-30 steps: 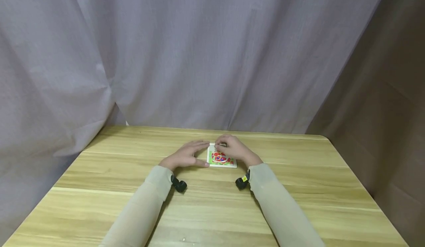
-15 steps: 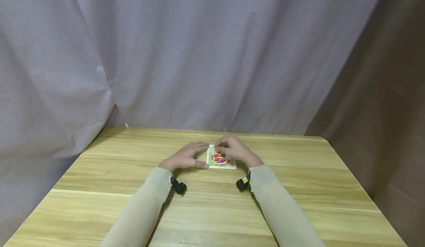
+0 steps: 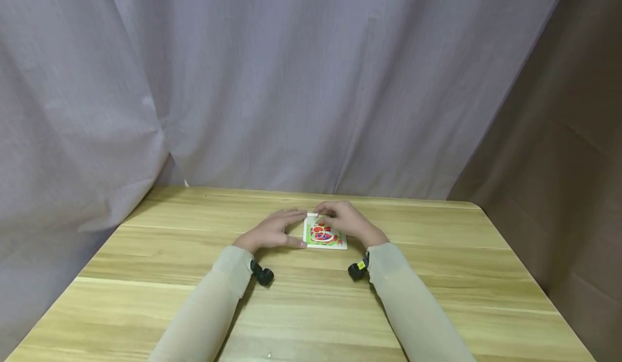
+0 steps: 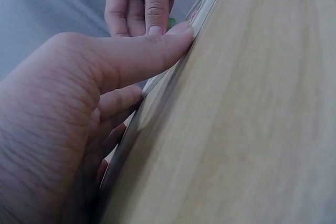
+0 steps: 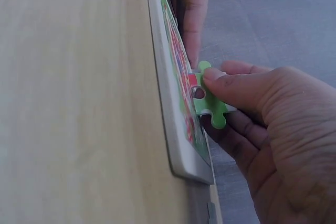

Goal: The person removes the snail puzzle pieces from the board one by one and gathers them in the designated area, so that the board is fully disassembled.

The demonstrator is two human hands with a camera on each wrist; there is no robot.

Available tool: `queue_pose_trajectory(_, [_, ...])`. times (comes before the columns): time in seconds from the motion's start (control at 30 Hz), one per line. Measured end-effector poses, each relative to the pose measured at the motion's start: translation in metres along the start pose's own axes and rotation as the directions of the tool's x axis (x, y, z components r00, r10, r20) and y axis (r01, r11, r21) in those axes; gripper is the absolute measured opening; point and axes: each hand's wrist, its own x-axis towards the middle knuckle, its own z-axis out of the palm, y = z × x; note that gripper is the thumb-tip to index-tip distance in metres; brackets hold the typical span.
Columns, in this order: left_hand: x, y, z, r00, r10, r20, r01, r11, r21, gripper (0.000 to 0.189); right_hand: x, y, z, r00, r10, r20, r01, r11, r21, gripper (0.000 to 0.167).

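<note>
We see a yellowish wood-grained table (image 3: 311, 308), a folded grey fabric curtain (image 3: 272, 81) hanging behind it, and a dark brownish fabric drape (image 3: 559, 151) rightward.

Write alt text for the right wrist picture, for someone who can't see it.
A right hand pinches a mostly green, knobbed jigsaw piece over a flat, white-rimmed puzzle board printed in red and green. The board lies on a pale wood-grained table; part of the left hand shows beyond it, against grey fabric.
</note>
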Motion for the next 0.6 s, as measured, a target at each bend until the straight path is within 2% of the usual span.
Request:
queue_pose_trajectory(0.27, [0.0001,0.001,0.001,1.0,-0.009,0.01,0.009,1.0,-0.005,0.098,-0.0017,0.0032,-0.0015,1.0,-0.031,-0.002,0.031,0.999,-0.026,0.017])
queue_pose_trajectory(0.6, [-0.0005,0.0008,-0.0006,1.0,-0.012,0.007,0.012,1.0,-0.012,0.098,-0.0005,0.0017,-0.0041,0.998,-0.05,-0.028,0.049,0.997,-0.062,0.017])
